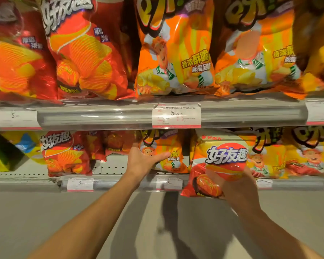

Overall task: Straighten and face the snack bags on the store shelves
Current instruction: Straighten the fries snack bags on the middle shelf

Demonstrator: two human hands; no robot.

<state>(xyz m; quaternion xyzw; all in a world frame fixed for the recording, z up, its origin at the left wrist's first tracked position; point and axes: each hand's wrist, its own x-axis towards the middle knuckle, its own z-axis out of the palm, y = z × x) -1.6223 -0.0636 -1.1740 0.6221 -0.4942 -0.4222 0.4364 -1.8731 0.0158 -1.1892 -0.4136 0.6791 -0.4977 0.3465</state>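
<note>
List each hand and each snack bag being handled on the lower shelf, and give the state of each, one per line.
Left hand: open, fingers touching the orange chef bag.
Right hand: gripping the yellow and red bag from below.
Orange chef bag: upright on the lower shelf, front facing out.
Yellow and red bag: held in front of the shelf edge, front facing out.

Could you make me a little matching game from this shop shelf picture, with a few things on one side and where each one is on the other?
Things:
1. left hand
2. right hand
3. middle price tag
4. red ridged-chip bag

Places:
A. clipped on the upper shelf rail
B. standing on the lower shelf, left of both hands
C. touching the orange chef bag on the lower shelf
D. holding the yellow and red bag out in front of the lower shelf

Pairs: 1-C, 2-D, 3-A, 4-B
</note>
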